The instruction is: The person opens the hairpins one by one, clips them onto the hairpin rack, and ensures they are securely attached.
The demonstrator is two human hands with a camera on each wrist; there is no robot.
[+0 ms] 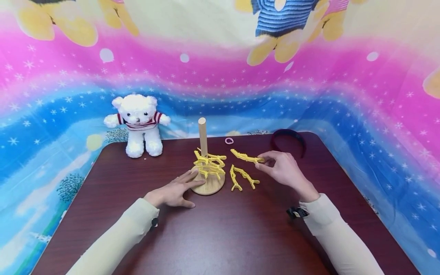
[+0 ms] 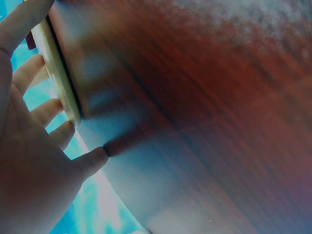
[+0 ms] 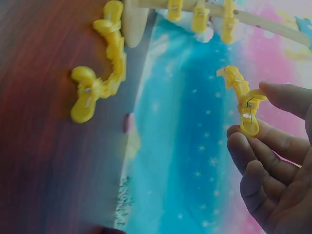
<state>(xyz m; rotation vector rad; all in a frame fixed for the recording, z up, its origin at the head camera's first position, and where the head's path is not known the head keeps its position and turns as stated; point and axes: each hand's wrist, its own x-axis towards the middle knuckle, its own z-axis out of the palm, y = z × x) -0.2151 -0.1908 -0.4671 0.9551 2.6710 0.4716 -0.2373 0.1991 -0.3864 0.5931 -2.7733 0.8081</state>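
A round wooden base (image 1: 207, 187) with an upright wooden pole (image 1: 203, 133) stands mid-table, and several yellow spring clips (image 1: 209, 164) are clamped around the pole low down. My left hand (image 1: 172, 193) rests at the base's left edge with its fingers spread. In the left wrist view those fingers touch the rim of the base (image 2: 61, 78). To the right of the pole, my right hand (image 1: 283, 170) pinches one yellow spring clip (image 1: 242, 156) by its handles between thumb and fingers. In the right wrist view the handles and metal spring of that clip (image 3: 243, 102) show.
More yellow clips (image 1: 244, 176) lie in a V shape on the dark table, between the base and my right hand. Behind are a small pink ring (image 1: 229, 141) and a dark headband (image 1: 292, 137). A white teddy bear (image 1: 141, 126) stands back left against the printed cloth (image 1: 220, 91).
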